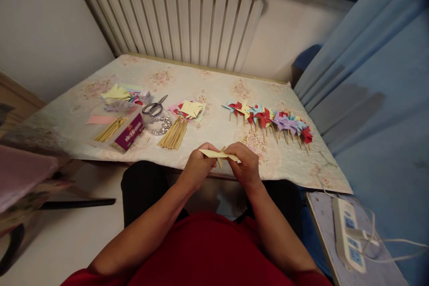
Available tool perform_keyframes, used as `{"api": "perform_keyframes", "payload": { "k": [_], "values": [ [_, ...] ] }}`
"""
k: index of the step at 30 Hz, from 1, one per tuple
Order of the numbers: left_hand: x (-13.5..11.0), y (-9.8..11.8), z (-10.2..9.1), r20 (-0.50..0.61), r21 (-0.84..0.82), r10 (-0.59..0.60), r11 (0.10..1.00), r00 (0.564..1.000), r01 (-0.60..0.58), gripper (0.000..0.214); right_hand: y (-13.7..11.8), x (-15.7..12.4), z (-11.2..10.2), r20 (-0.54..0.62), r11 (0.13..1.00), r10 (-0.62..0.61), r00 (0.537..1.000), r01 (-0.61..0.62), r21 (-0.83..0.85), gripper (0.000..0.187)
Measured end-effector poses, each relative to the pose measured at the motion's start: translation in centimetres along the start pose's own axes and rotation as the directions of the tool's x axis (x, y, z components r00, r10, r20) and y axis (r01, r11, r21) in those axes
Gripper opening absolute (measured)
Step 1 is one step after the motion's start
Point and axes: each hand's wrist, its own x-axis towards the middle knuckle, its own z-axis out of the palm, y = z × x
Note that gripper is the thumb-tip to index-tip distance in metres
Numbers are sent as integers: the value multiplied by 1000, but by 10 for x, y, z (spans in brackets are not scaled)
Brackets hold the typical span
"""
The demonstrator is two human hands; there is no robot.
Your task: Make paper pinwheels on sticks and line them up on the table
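Note:
Between my hands is a piece of pale yellow paper (213, 154), partly folded, with a short strip or stick end showing below it. My left hand (200, 165) pinches its left side, and the fingers of my right hand (244, 161) are closed on its right side. Both hands are just over the table's front edge. Ahead and to the left lie a bundle of thin wooden sticks (173, 135) and a pile of coloured paper cutouts (190, 110). Finished paper pinwheels (263, 118) on sticks lie in a row to the right.
Scissors (154, 107) rest on a clear round container of shiny pins (158, 124). Beside it stands a purple-fronted box (131, 133) with more sticks. Further left is a heap of coloured paper (117, 93). A power strip (348, 234) with cords sits at lower right, near a blue curtain (372, 98).

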Motion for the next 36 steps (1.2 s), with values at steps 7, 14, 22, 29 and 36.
{"api": "perform_keyframes", "payload": {
  "k": [7,14,22,29,36],
  "values": [
    [2,-5,-2,-12,53,31,998,999,-31,14,-2,-1,-1,22,999,33,999,-33,0,12],
    [1,-3,-6,-7,192,103,976,995,-100,12,-5,3,-3,27,999,45,999,-46,13,14],
    [2,-1,-7,-7,324,196,928,981,-183,5,-11,6,-4,34,990,134,990,-136,43,12],
    [3,-7,-7,9,321,220,923,975,-211,8,-16,7,-3,-46,961,275,960,-276,-7,8],
    [0,-2,-5,34,362,217,907,976,-215,11,-8,1,0,-28,828,544,839,-531,181,12]
  ]
}}
